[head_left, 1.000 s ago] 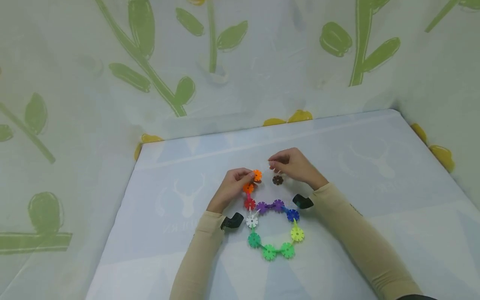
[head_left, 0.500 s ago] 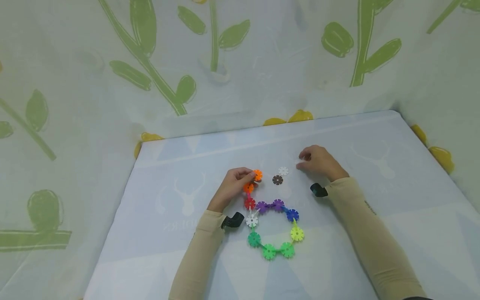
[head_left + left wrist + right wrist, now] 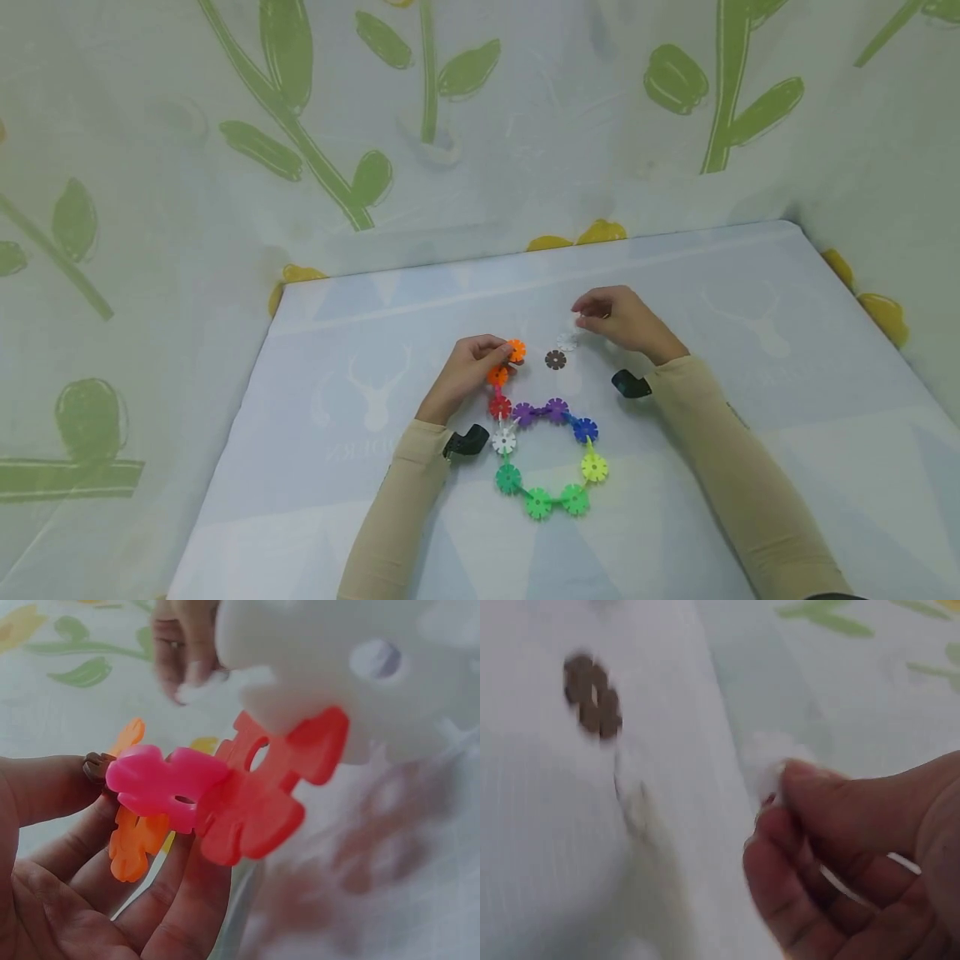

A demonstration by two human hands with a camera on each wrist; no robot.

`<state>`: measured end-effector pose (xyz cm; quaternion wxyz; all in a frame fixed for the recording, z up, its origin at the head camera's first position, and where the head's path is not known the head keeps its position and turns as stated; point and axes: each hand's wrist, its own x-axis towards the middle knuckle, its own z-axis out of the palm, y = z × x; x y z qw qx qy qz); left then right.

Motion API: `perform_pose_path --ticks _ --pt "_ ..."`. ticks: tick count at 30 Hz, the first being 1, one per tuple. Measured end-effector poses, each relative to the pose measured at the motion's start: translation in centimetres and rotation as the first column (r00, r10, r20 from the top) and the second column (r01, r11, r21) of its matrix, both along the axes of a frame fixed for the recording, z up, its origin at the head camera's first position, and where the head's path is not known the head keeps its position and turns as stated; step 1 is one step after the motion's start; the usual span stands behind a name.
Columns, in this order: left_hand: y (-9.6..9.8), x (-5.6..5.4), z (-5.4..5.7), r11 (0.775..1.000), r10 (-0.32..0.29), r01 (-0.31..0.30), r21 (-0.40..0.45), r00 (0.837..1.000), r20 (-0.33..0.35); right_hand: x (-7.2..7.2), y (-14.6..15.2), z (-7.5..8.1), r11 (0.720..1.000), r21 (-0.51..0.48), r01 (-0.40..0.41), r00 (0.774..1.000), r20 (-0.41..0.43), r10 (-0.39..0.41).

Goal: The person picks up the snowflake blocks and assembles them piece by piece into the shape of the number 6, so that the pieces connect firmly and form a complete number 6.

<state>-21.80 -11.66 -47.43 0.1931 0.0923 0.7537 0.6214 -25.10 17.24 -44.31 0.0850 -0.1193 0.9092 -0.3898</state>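
My left hand (image 3: 471, 367) pinches the upper end of a chain of plastic snowflake discs, at an orange disc (image 3: 517, 350). In the left wrist view, a brown disc (image 3: 95, 766) shows edge-on at the thumb tip, beside a pink disc (image 3: 161, 780) and a red disc (image 3: 251, 791). The chain runs down into a ring of white, green, yellow, blue and purple discs (image 3: 557, 410) on the table. My right hand (image 3: 626, 321) pinches a white snowflake disc (image 3: 766, 761), blurred and partly hidden by the fingers, to the right of the chain.
A loose brown disc (image 3: 555, 360) lies on the table between the hands, with another white disc (image 3: 566, 342) just behind it. The pale patterned cloth (image 3: 300, 483) covers the table, and a leaf-printed curtain (image 3: 495, 183) stands along its back edge.
My right hand went right, uncovering the loose white disc, then came back left with a white disc now visible at its fingertips. The left hand and the chain have stayed nearly still.
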Motion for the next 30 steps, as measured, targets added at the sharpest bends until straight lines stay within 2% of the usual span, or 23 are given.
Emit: perform_pose_path --ticks 3,7,10,24,30 --pt "0.0 0.0 0.1 1.000 0.008 -0.008 -0.004 1.000 -0.004 0.4 -1.5 0.3 0.993 -0.082 -0.083 0.996 -0.036 0.080" --pt "-0.1 0.0 0.1 1.000 0.019 -0.019 -0.013 1.000 -0.003 1.1 -3.3 0.3 0.973 -0.135 -0.186 0.981 -0.080 0.176" --pt "-0.1 -0.1 0.1 1.000 0.021 -0.021 -0.023 1.000 -0.004 1.5 -4.1 0.1 0.962 -0.160 -0.222 0.973 -0.107 0.207" --pt "-0.1 -0.4 -0.2 0.998 0.027 -0.031 -0.061 0.997 -0.072 2.2 -5.4 -0.3 0.952 -0.164 -0.257 0.958 -0.174 0.228" --pt "-0.2 -0.2 -0.3 0.998 0.053 -0.054 -0.016 0.997 -0.050 2.3 -5.9 -0.7 0.954 -0.175 -0.243 0.961 -0.176 0.213"
